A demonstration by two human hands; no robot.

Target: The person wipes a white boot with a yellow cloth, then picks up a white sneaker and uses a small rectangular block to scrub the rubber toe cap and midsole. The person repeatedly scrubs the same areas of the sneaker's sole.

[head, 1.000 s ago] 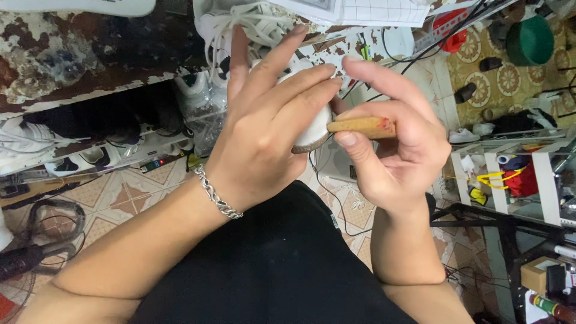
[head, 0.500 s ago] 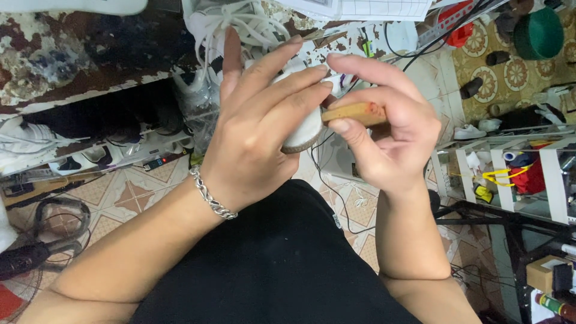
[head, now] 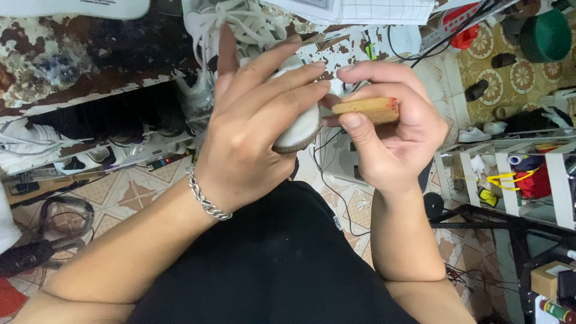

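Note:
My left hand (head: 252,120) wraps over a white shoe (head: 300,123), gripping it by the heel end; its brownish sole edge shows below my fingers. A silver chain bracelet (head: 207,198) sits on that wrist. My right hand (head: 390,132) pinches a small tan block with a red-stained end (head: 367,110) between thumb and fingers, and the block's end presses against the shoe's side. Most of the shoe is hidden behind my left hand.
A worn, peeling bench top (head: 90,60) with white laced sneakers (head: 240,30) lies ahead. Shoes fill the shelf under it (head: 90,150). A white rack with a yellow hanger (head: 516,174) stands right. Cables, a fan (head: 42,240) and a green basin (head: 543,36) lie on the tiled floor.
Both hands shifted slightly up and left with the shoe. The block in my right hand has turned a little, its red end now pointing further right and up.

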